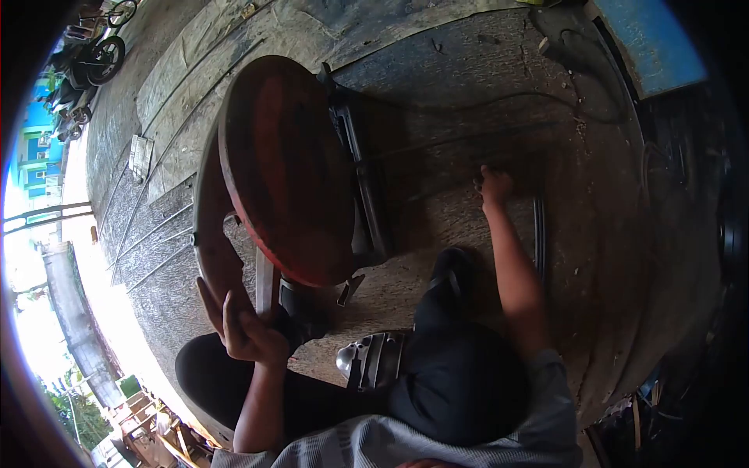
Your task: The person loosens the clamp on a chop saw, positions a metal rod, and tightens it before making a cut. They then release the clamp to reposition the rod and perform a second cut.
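Observation:
A large round red disc, dark in its middle, stands tilted in front of me, against a dark metal frame. A curved metal band runs round its left side. My left hand grips the lower end of this band, with two fingers stretched along its outer side. Out to the right, my right hand is low over the floor, its fingers curled together. Whatever it may hold is lost in shadow. Between my legs lies a silver, rounded metal object with dark strips.
A dark straight bar lies beside my right forearm. Thin rods and a small pale block are on the floor at left. A cable snakes towards a blue panel. Motorbikes stand far left.

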A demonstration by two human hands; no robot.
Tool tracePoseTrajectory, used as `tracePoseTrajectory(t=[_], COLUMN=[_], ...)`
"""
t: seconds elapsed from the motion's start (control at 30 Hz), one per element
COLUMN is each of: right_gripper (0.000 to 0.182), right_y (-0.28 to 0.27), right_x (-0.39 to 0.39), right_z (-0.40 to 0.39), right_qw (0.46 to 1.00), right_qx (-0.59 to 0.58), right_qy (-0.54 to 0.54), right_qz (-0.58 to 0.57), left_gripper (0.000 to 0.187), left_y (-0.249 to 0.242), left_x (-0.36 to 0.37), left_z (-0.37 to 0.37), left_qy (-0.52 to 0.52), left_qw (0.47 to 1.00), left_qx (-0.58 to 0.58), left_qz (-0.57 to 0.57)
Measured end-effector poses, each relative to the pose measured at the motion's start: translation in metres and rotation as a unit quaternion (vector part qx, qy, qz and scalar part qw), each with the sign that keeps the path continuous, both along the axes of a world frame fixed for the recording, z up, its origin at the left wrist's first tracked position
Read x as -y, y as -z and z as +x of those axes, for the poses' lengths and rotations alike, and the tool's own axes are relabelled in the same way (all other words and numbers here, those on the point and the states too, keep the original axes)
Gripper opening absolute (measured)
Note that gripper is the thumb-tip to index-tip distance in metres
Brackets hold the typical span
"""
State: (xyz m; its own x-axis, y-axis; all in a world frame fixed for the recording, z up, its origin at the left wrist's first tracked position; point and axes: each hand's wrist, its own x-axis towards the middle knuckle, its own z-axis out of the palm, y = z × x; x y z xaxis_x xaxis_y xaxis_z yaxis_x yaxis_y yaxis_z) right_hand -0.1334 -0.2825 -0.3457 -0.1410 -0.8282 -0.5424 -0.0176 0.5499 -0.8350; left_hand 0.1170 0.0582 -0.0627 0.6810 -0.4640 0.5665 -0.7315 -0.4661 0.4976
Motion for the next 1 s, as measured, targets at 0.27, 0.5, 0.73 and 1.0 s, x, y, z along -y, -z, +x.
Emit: tracePoseTrajectory(t=[0.27,0.5,0.73,1.0], right_gripper=[0.042,0.029,0.053,0.054], right_y=[-0.183,-0.225,-0.154,-0.069], right_x=[-0.031,-0.155,-0.328,-0.371], right_z=[0.006,0.077,0.108,0.137], right_qw=[0.774,0.445,0.744,0.869], right_qx=[-0.33,-0.431,-0.38,-0.284], right_qy=[-0.528,-0.776,-0.539,-0.266], right_qz=[-0.115,-0.114,-0.103,-0.305], left_gripper=[0.031,0.033,0.033,0.032], left_y=[-0.025,-0.021,-0.021,-0.021], left_x=[0.017,0.015,0.015,0.012], left_z=[-0.001,0.001,0.006,0.004], left_qy=[0.088,0.112,0.142,0.144], left_qw=[0.995,0.988,0.982,0.982], left_qx=[0.004,-0.003,0.007,0.001], left_qz=[-0.047,-0.104,-0.127,-0.124])
